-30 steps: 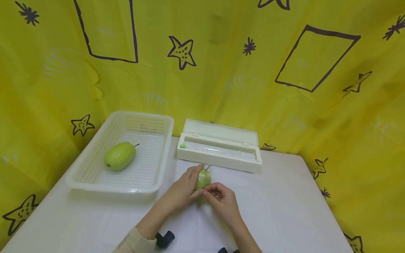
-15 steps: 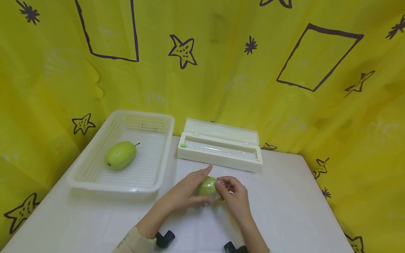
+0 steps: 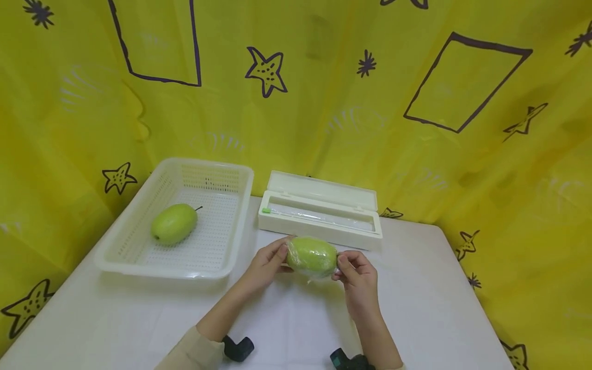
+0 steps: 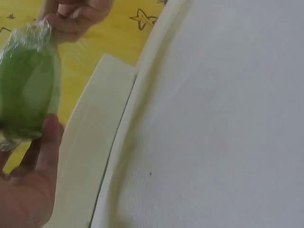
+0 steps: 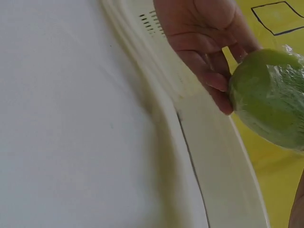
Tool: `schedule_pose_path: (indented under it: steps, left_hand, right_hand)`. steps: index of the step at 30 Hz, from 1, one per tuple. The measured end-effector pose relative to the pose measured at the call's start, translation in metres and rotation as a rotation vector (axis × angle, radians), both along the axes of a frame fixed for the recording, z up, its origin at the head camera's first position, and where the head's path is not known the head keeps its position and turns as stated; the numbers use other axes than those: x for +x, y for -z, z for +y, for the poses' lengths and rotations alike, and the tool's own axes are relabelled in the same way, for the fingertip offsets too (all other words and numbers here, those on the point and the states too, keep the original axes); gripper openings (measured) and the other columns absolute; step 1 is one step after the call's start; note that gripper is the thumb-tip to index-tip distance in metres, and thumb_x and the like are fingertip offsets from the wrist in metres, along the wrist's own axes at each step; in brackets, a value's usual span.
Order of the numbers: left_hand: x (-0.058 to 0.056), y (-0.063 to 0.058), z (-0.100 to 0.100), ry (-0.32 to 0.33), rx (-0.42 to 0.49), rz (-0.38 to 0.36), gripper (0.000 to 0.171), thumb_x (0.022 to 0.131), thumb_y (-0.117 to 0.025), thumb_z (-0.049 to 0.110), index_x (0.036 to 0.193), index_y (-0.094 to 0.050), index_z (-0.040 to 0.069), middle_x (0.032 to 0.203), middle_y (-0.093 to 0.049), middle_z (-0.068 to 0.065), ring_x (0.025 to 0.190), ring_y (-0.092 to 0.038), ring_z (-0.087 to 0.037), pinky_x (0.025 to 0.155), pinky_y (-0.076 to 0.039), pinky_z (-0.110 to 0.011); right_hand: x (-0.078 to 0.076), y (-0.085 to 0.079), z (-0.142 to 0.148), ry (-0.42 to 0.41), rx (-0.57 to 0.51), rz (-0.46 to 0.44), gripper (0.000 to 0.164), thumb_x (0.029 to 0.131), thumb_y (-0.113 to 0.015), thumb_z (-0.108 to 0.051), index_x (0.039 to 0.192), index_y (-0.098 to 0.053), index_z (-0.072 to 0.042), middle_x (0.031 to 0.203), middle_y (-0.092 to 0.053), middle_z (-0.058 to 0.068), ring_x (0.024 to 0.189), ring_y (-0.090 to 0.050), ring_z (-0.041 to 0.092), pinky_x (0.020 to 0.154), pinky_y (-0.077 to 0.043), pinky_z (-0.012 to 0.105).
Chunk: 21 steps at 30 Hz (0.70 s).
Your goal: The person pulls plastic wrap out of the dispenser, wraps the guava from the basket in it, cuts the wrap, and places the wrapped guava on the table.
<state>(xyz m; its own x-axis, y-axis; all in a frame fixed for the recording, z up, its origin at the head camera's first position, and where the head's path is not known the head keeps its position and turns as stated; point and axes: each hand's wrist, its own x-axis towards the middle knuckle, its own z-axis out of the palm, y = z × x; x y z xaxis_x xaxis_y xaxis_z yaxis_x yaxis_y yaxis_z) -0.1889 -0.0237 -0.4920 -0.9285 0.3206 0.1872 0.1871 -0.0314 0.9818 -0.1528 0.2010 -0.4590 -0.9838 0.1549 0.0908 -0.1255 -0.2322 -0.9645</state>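
Note:
An oval green fruit [image 3: 313,255], wrapped in shiny cling film, is held above the table in the head view. My left hand [image 3: 264,266] grips its left end, thumb in front. At the opposite end, the thumb and fingers of my right hand [image 3: 359,280] pinch the gathered film. The left wrist view shows the crinkled film over the fruit [image 4: 28,90], with the right hand [image 4: 83,19] at its top. From the right wrist, the left hand's fingers touch the fruit [image 5: 268,102]; little of the right hand shows there.
To the left stands a white plastic basket [image 3: 236,231] with an unwrapped green fruit [image 3: 174,224] with a dark stem. Behind the hands lies a cling film dispenser [image 3: 319,232], lid raised, film roll inside. A yellow patterned curtain [image 3: 314,118] hangs behind the white table [image 3: 425,303].
The wrapped fruit has come up off the table and turned lengthwise across the view. My right hand has moved right, to its end; the left hand now grips the other end.

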Motion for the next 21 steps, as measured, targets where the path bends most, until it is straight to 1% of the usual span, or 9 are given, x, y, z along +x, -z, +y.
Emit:
schedule_pose_path:
  steps: [3,5,8,10,12,15,17,19,21]
  left_hand:
    - [0.000,0.000,0.002,-0.034,0.124,-0.024,0.042,0.108,-0.041,0.022,0.145,-0.048,0.003,0.148,-0.048,-0.021,0.107,-0.065,-0.030,0.081,-0.060,-0.038]
    - [0.000,-0.002,0.002,-0.085,0.119,-0.028,0.043,0.108,-0.040,0.025,0.146,-0.049,0.006,0.147,-0.050,-0.020,0.105,-0.065,-0.026,0.079,-0.060,-0.037]
    - [0.001,-0.004,0.002,-0.142,0.043,-0.035,0.045,0.110,-0.035,0.030,0.150,-0.045,0.012,0.150,-0.048,-0.017,0.098,-0.067,-0.027,0.078,-0.060,-0.038]
    - [0.003,-0.006,0.001,-0.161,-0.020,-0.037,0.047,0.109,-0.037,0.032,0.153,-0.040,0.015,0.152,-0.045,-0.016,0.091,-0.069,-0.028,0.077,-0.060,-0.039]
    - [0.005,-0.008,0.001,-0.161,-0.075,-0.028,0.050,0.108,-0.042,0.032,0.156,-0.035,0.017,0.147,-0.049,-0.020,0.083,-0.070,-0.029,0.075,-0.060,-0.042]
    - [0.008,-0.010,0.004,-0.133,-0.126,-0.024,0.056,0.107,-0.046,0.033,0.158,-0.029,0.018,0.136,-0.055,-0.024,0.075,-0.069,-0.028,0.074,-0.060,-0.041]
    - [0.010,-0.009,0.007,-0.118,-0.143,-0.034,0.055,0.108,-0.041,0.036,0.158,-0.029,0.019,0.135,-0.056,-0.025,0.072,-0.069,-0.028,0.073,-0.059,-0.040]
    - [0.012,-0.009,0.010,-0.118,-0.148,-0.048,0.052,0.108,-0.036,0.040,0.157,-0.032,0.021,0.140,-0.053,-0.024,0.076,-0.068,-0.029,0.072,-0.059,-0.042]
    - [0.012,-0.008,0.012,-0.148,-0.171,-0.030,0.049,0.109,-0.031,0.040,0.153,-0.039,0.022,0.148,-0.049,-0.018,0.096,-0.068,-0.034,0.086,-0.056,-0.047]
  right_hand:
    - [0.000,0.004,-0.005,0.004,0.017,-0.017,0.013,0.095,-0.066,-0.004,0.106,-0.059,-0.007,0.088,-0.059,0.000,0.067,-0.060,0.009,0.063,-0.057,0.022]
    - [0.000,0.007,-0.008,0.010,0.063,-0.010,0.019,0.095,-0.066,-0.007,0.111,-0.058,-0.001,0.087,-0.059,0.002,0.068,-0.063,0.011,0.066,-0.059,0.025]
    - [0.001,0.010,-0.011,0.000,0.135,0.033,0.024,0.096,-0.066,-0.009,0.112,-0.062,0.009,0.090,-0.063,0.003,0.073,-0.066,0.013,0.071,-0.060,0.029]
    - [0.001,0.013,-0.012,-0.006,0.191,0.101,0.024,0.095,-0.065,-0.004,0.113,-0.063,0.011,0.091,-0.065,0.004,0.075,-0.067,0.013,0.072,-0.060,0.029]
    - [0.002,0.015,-0.012,0.020,0.275,0.206,0.022,0.091,-0.067,0.004,0.112,-0.066,0.010,0.093,-0.065,0.004,0.078,-0.067,0.009,0.072,-0.059,0.024]
    - [0.001,0.018,-0.013,0.115,0.419,0.411,0.021,0.082,-0.072,0.014,0.102,-0.072,0.008,0.093,-0.062,0.009,0.082,-0.063,0.006,0.072,-0.056,0.017]
    - [0.001,0.019,-0.014,0.182,0.476,0.532,0.021,0.076,-0.073,0.018,0.094,-0.074,0.007,0.089,-0.061,0.013,0.082,-0.062,0.005,0.071,-0.054,0.014]
    - [0.000,0.019,-0.015,0.208,0.473,0.605,0.020,0.073,-0.074,0.021,0.087,-0.074,0.007,0.084,-0.061,0.016,0.078,-0.062,0.006,0.069,-0.054,0.014]
    - [0.001,0.018,-0.018,0.195,0.433,0.591,0.018,0.075,-0.073,0.021,0.086,-0.074,0.007,0.080,-0.063,0.014,0.072,-0.063,0.007,0.065,-0.054,0.015]
